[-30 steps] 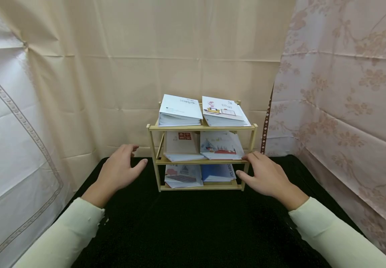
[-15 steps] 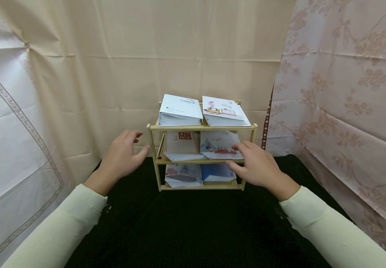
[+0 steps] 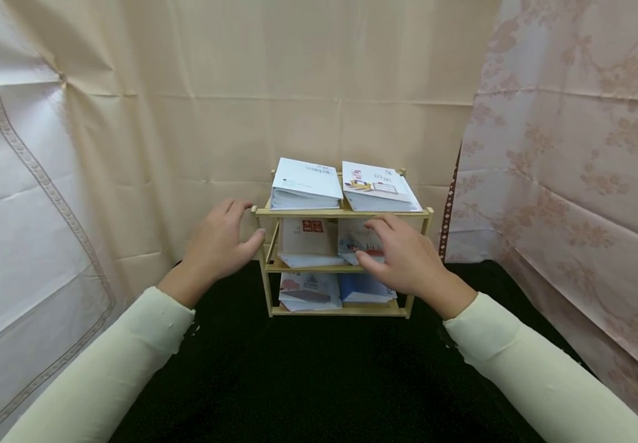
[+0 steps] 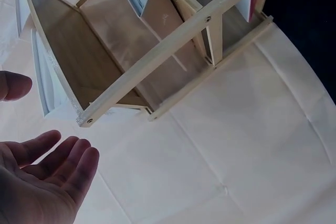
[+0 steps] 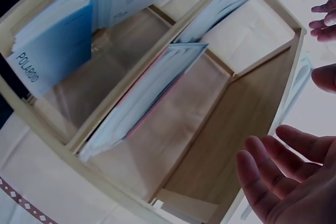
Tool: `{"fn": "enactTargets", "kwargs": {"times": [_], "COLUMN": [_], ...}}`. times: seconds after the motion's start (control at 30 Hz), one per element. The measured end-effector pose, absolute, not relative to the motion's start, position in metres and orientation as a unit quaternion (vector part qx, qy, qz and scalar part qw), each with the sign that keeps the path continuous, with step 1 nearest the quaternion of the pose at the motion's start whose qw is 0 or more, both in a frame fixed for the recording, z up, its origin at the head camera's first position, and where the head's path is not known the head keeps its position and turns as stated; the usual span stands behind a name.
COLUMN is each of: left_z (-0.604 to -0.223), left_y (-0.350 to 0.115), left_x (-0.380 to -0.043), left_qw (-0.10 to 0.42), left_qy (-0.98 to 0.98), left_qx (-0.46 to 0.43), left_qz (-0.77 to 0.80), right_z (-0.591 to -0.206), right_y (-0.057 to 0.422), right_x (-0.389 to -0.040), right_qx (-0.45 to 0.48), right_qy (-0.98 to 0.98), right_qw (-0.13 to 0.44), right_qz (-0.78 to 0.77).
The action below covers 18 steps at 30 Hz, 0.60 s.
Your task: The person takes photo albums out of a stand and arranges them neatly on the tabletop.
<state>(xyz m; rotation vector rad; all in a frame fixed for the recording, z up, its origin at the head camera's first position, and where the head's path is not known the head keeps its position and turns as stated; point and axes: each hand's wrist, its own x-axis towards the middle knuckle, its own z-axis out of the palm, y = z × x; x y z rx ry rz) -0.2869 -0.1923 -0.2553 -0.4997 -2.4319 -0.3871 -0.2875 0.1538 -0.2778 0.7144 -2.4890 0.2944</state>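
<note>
A three-tier wooden rack (image 3: 346, 213) stands ahead, with two books leaning back on each tier. My left hand (image 3: 216, 249) hovers at the rack's left upper corner, fingers loosely extended and holding nothing. My right hand (image 3: 407, 255) hangs before the middle tier's right side, relaxed, partly covering the white book (image 3: 349, 237) there. On the top tier lie a white book (image 3: 307, 181) and one with a yellow and red picture (image 3: 374, 184). In the right wrist view, my right hand's fingers (image 5: 262, 174) are close to the rack's top edge; contact cannot be told.
A beige-covered book (image 3: 302, 243) is at middle left. Below are a grey-pictured book (image 3: 310, 289) and a blue book (image 3: 363, 286) marked POLAROID. Dark cloth (image 3: 319, 381) covers the table. A beige curtain (image 3: 230, 135) hangs behind, a floral one (image 3: 584, 184) at right.
Both hands have risen and moved inward toward the rack, the right one leftward across the middle tier. The view has shifted slightly; the books stay in place on the rack.
</note>
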Motion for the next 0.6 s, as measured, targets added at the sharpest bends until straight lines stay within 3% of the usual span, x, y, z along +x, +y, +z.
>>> {"fn": "enactTargets", "kwargs": {"times": [0.3,0.6], "left_z": [-0.249,-0.242], "left_y": [-0.184,-0.175], "left_x": [-0.293,-0.299], "left_qw": [0.278,0.247], "left_qy": [-0.923,-0.92], "left_qx": [-0.185,-0.178], "left_qz": [-0.192,-0.246], "right_z": [-0.275,-0.272], "right_y": [0.14,0.127], "right_x": [-0.295,-0.3], "right_qx": [0.292,0.307], "right_qy": [-0.9,-0.902], "right_qw": [0.296,0.274], "right_qz": [0.13,0.13]}}
